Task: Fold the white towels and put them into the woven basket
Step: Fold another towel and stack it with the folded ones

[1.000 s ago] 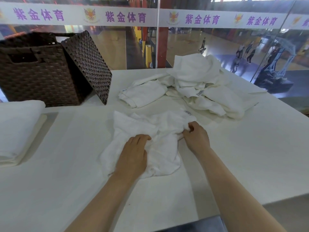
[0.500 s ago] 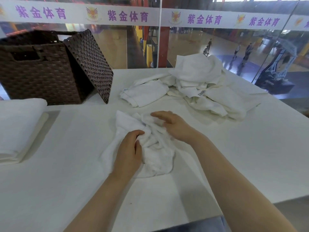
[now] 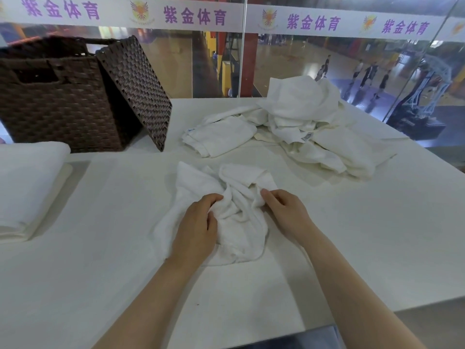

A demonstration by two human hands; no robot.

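Observation:
A crumpled white towel [image 3: 236, 197] lies bunched on the white table [image 3: 352, 235] in front of me. My left hand [image 3: 198, 225] grips its left part, fingers curled into the cloth. At the towel's right edge my right hand [image 3: 284, 210] pinches a fold between thumb and fingers. A pile of loose white towels [image 3: 314, 122] sits farther back on the right. The dark brown woven basket [image 3: 57, 96] stands at the back left, its lid [image 3: 141, 89] leaning against its side.
Folded white towels [image 3: 27, 180] are stacked at the left edge of the table. A glass wall [image 3: 244, 59] with a purple-lettered banner runs behind the table. The table's front edge lies close to me at the lower right.
My right hand drew back from the towel's far middle to its right edge and now pinches a fold there. The left hand kept its grip. The towel is bunched tighter than before.

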